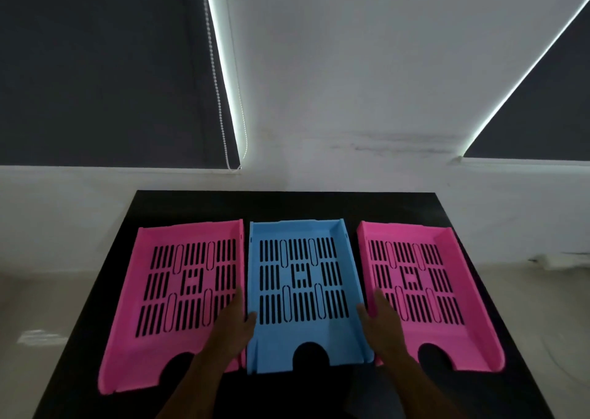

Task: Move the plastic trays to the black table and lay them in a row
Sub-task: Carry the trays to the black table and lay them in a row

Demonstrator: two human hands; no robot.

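Here, seen from a head-worn camera looking down, a black rectangular bench (pixel 191 204) stands against a pale wall and carries three slotted plastic letter trays laid side by side in a row. On the left lies a pink plastic tray (pixel 153 297), its long edge angled slightly outward, with a half-round notch in its near edge. The person's left hand (pixel 234 319) reaches forward with fingers extended, lying over the pink tray's right edge, its thumb resting against the left wall of the middle tray; it looks flat and unclenched, not closed around anything. In the middle sits a light blue plastic tray (pixel 303 338), close beside the left tray and with a narrow strip of bench showing between it and the right one. The right hand (pixel 381 319) mirrors the left, fingers stretched over the inner edge of the second pink plastic tray (pixel 463 294), thumb touching the blue tray's right wall, likewise loose and flat. Dark roller blinds (pixel 95 67) hang on the wall behind.
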